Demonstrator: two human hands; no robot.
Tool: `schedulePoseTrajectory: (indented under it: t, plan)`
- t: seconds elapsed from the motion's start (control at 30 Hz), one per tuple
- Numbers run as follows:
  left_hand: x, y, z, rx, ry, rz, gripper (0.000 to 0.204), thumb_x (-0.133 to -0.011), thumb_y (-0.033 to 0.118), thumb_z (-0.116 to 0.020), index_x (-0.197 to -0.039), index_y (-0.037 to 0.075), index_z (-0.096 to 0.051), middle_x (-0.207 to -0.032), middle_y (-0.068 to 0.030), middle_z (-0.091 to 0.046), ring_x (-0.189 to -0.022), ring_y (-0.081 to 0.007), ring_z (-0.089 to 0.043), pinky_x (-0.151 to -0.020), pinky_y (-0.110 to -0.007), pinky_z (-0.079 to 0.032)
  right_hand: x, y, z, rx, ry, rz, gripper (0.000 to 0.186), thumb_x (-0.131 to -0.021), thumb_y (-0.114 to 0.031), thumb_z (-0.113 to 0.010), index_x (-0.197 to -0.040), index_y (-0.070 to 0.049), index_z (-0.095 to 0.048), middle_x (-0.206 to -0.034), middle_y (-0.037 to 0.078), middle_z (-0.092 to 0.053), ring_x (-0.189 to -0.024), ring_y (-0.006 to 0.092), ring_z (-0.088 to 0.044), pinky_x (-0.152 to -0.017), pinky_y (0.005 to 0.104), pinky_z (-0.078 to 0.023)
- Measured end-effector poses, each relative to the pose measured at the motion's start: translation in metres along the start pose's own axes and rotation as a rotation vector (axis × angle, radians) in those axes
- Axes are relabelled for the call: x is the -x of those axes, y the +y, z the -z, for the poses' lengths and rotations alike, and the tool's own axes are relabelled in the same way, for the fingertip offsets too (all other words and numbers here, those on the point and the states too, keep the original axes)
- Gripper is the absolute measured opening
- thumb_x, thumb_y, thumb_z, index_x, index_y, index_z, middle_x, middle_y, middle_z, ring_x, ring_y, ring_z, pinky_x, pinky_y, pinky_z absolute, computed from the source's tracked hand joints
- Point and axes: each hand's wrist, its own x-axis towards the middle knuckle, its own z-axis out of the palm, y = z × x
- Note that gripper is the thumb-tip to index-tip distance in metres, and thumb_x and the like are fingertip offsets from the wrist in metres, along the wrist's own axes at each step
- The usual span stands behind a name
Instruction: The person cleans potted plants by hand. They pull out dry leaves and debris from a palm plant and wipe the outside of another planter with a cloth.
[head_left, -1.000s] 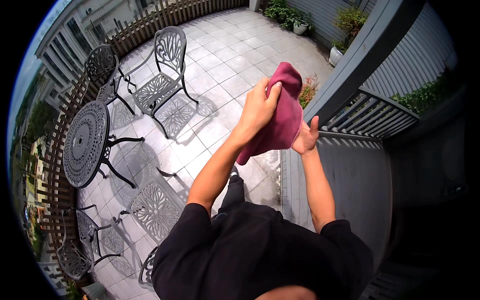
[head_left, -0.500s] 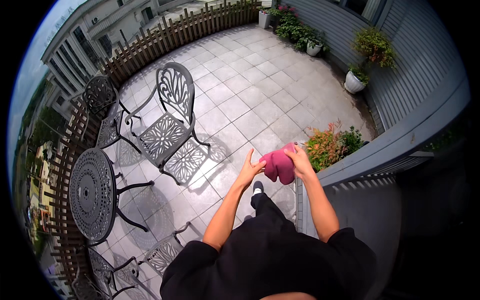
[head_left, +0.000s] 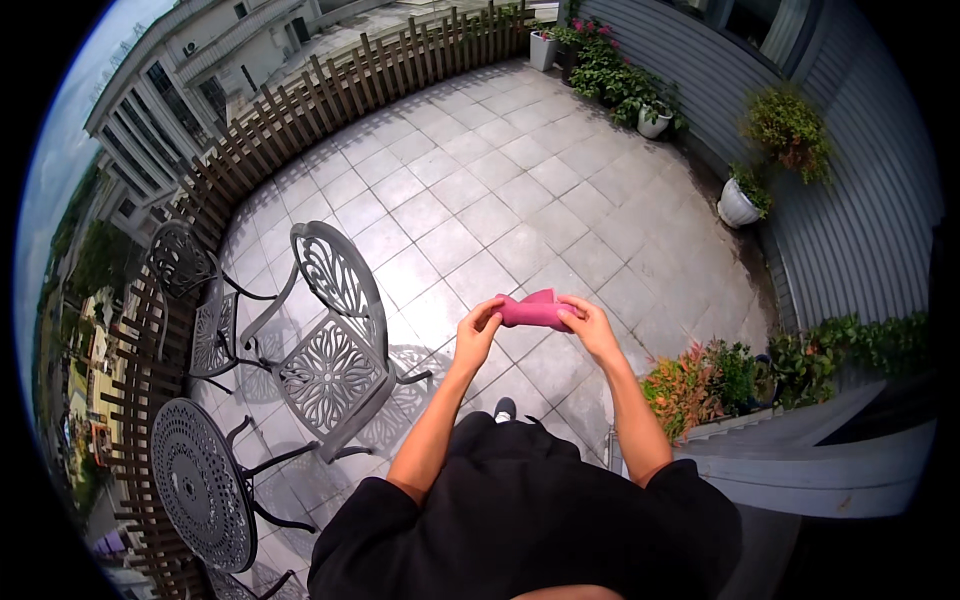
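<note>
A dark pink cloth (head_left: 530, 313) stretches in a loose roll between my two hands, a small flap standing up along its top. My left hand (head_left: 477, 335) pinches its left end between thumb and fingers. The other end sits in my right hand (head_left: 588, 326), its thumb on the near side. Both hands are held out in front of my body, above the tiled floor. Whether the cloth is one layer or sewn into a shape, I cannot tell.
A metal chair (head_left: 330, 375) with a pierced seat stands to the left, beside a round metal table (head_left: 200, 485). A wooden fence (head_left: 330, 110) curves round the far and left sides. Orange and green plants (head_left: 700, 385) and a white pot (head_left: 738, 207) are on the right.
The cloth has gone from a bunched, drooping shape to a narrow roll held at both ends. My hands are further apart, and my view has shifted forward across the patio.
</note>
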Motion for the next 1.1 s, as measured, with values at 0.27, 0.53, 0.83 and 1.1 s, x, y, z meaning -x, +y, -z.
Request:
schedulePoseTrajectory:
  t: [0.27, 0.53, 0.83, 1.1]
  plan:
    - [-0.19, 0.002, 0.021, -0.843, -0.28, -0.264, 0.04, -0.08, 0.008, -0.06, -0.118, 0.001, -0.046, -0.097, -0.0173, -0.049, -0.087, -0.0347, -0.052, -0.075, -0.039, -0.045, -0.187, -0.02, 0.029, 0.878, -0.056, 0.246, 0.035, -0.073, -0.009, -0.068, -0.107, -0.004, -0.057, -0.1, 0.012, -0.049, -0.091, 0.0282, -0.052, -0.077, 0.0333, -0.045]
    - [-0.405, -0.033, 0.072, -0.366, -0.257, -0.007, 0.027, -0.08, 0.02, -0.064, -0.094, 0.002, -0.05, -0.091, -0.0152, -0.058, -0.089, -0.0215, -0.058, -0.077, -0.034, -0.045, -0.397, -0.078, 0.061, 0.707, -0.177, 0.102, 0.024, -0.078, -0.023, -0.068, -0.091, -0.003, -0.064, -0.119, 0.01, -0.049, -0.103, 0.0223, -0.052, -0.087, 0.033, -0.041]
    - [-0.681, 0.041, 0.051, -0.491, -0.23, -0.064, 0.029, -0.078, 0.026, -0.063, -0.087, 0.0, -0.053, -0.062, -0.0127, -0.059, -0.052, -0.0217, -0.058, -0.052, -0.032, -0.046, -0.65, -0.137, 0.098, 0.274, 0.127, 0.157, 0.02, -0.083, -0.011, -0.062, -0.1, -0.001, -0.058, -0.091, 0.002, -0.06, -0.083, 0.0096, -0.055, -0.074, 0.0234, -0.044]
    - [-0.926, 0.014, 0.061, -0.291, -0.17, -0.148, 0.022, -0.084, 0.016, -0.064, -0.089, -0.002, -0.053, -0.071, -0.0112, -0.065, -0.067, -0.015, -0.064, -0.058, -0.026, -0.051, -0.87, -0.153, 0.149, 0.166, 0.351, 0.3, 0.023, -0.082, -0.009, -0.065, -0.102, 0.0, -0.058, -0.085, 0.001, -0.061, -0.076, 0.0064, -0.055, -0.067, 0.0209, -0.045]
